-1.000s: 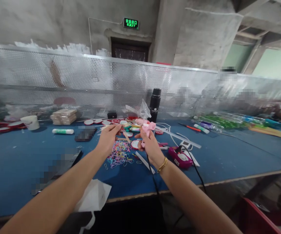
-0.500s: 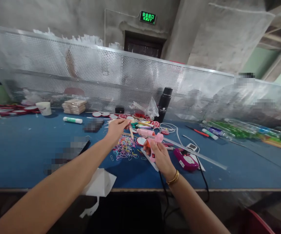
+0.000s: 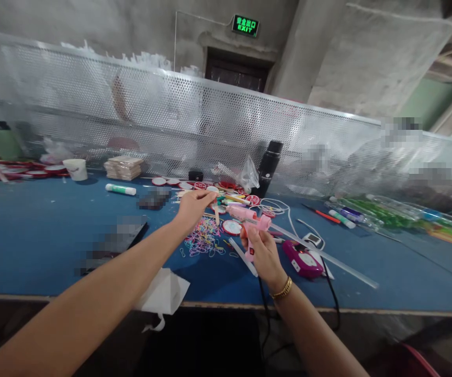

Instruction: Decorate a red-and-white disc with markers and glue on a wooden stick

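My right hand [image 3: 264, 256] is wrapped round the handle of a pink hot glue gun [image 3: 243, 213], its nozzle pointing left. A long clear glue stick [image 3: 339, 263] sticks out from the back of the gun. Just left of the nozzle, my left hand [image 3: 193, 208] pinches a small flat wooden stick [image 3: 217, 213], which hangs down from the fingertips. Below it lies a heap of small colourful clips [image 3: 204, 238]. A round white disc with a red rim [image 3: 232, 227] rests on the table under the gun. The nozzle tip and the stick look close; contact cannot be made out.
On the blue table [image 3: 33, 241] stand a black bottle [image 3: 269, 168], a paper cup [image 3: 76, 170] and wrapped wooden pieces [image 3: 123, 167]. A magenta device [image 3: 302, 260] with cables lies right of my right hand. A white paper bag [image 3: 165, 293] hangs at the front edge. A perforated metal screen [image 3: 163, 115] runs behind.
The view has shifted slightly, so most things sit a little further right. Both hands keep their holds on the wooden stick and the glue gun.
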### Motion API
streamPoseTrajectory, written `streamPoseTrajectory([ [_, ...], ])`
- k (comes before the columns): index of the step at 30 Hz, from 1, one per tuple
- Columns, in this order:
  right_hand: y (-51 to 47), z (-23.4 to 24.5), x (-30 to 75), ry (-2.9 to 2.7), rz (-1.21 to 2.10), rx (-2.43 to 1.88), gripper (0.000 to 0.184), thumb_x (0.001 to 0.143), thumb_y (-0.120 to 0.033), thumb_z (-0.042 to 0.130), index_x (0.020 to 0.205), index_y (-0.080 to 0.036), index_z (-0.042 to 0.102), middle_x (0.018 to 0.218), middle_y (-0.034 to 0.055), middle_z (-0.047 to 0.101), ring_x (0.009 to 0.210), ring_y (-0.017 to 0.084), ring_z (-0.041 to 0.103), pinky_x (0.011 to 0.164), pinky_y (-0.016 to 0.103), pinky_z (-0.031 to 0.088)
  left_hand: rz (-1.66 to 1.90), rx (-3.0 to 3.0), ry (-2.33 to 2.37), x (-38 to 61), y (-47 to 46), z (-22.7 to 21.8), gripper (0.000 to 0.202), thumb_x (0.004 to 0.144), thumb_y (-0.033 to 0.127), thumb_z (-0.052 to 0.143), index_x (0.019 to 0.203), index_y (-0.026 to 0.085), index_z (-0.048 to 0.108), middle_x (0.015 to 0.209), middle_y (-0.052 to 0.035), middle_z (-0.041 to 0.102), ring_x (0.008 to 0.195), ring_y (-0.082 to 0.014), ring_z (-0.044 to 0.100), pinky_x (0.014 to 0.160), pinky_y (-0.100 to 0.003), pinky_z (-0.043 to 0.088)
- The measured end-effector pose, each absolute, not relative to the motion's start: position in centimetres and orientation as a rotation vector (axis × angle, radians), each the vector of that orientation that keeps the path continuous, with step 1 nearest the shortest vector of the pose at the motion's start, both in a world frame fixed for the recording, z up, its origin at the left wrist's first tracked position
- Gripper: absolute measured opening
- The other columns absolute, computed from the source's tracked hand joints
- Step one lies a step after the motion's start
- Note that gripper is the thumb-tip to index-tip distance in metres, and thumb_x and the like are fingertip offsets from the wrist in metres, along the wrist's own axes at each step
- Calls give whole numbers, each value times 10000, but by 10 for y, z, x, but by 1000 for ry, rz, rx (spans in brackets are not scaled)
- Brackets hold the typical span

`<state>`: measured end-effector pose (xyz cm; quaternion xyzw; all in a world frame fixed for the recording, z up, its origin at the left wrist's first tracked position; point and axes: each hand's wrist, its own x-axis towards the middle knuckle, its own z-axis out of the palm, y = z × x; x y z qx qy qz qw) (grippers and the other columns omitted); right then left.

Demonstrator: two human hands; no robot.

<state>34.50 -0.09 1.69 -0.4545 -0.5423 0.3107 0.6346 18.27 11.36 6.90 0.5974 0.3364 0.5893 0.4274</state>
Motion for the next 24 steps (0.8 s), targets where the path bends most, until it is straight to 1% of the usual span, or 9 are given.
streamPoseTrajectory([
  [3, 0, 15, 346, -1253, 715, -1051, 569, 790, -740, 548, 707, -181, 613, 586, -4, 490, 499, 102, 397, 448, 244, 310, 1480, 1522, 842, 182, 114, 69, 169, 696, 344, 748, 733, 180, 767, 692, -38, 692, 656, -151, 560, 662, -285, 433],
  [7, -1, 18, 344, -1249, 730, -1064, 585, 780, -752, 547, 663, -181, 599, 552, -13, 450, 494, 103, 392, 448, 246, 311, 1472, 1528, 869, 183, 113, 70, 176, 687, 350, 751, 723, 179, 768, 671, -33, 690, 655, -154, 556, 646, -277, 430],
  [9, -2, 21, 343, -1228, 759, -1031, 582, 771, -752, 557, 667, -182, 611, 560, -7, 468, 508, 107, 404, 464, 248, 333, 1465, 1511, 876, 183, 112, 71, 168, 690, 337, 750, 736, 177, 773, 665, -32, 688, 636, -148, 544, 629, -271, 423],
  [12, -2, 23, 342, -1198, 830, -988, 584, 758, -754, 570, 715, -178, 656, 612, 15, 537, 553, 120, 459, 511, 255, 383, 1457, 1497, 880, 183, 110, 71, 153, 701, 321, 747, 739, 175, 775, 661, -33, 684, 615, -141, 530, 617, -271, 416],
  [14, -1, 23, 343, -1183, 874, -989, 595, 747, -761, 577, 765, -176, 685, 640, 22, 561, 569, 125, 481, 518, 255, 389, 1470, 1500, 873, 183, 109, 72, 140, 708, 310, 742, 723, 174, 771, 667, -33, 684, 624, -142, 537, 629, -273, 419],
  [16, -2, 22, 344, -1175, 897, -999, 607, 746, -769, 573, 785, -176, 696, 631, 19, 557, 551, 121, 471, 500, 252, 373, 1483, 1512, 864, 183, 109, 71, 133, 718, 299, 732, 707, 170, 764, 666, -30, 680, 634, -141, 545, 646, -273, 424],
  [21, -5, 23, 345, -1165, 952, -949, 646, 804, -788, 471, 731, -172, 653, 590, 10, 534, 493, 103, 426, 464, 251, 342, 1477, 1539, 876, 183, 111, 71, 153, 736, 302, 715, 740, 158, 766, 699, -36, 696, 665, -141, 564, 675, -275, 437],
  [24, -4, 24, 344, -1165, 978, -880, 679, 804, -811, 434, 758, -166, 641, 575, 0, 503, 494, 100, 423, 459, 245, 332, 1454, 1519, 895, 183, 111, 72, 159, 743, 300, 708, 758, 153, 767, 718, -46, 709, 669, -143, 573, 676, -277, 446],
])
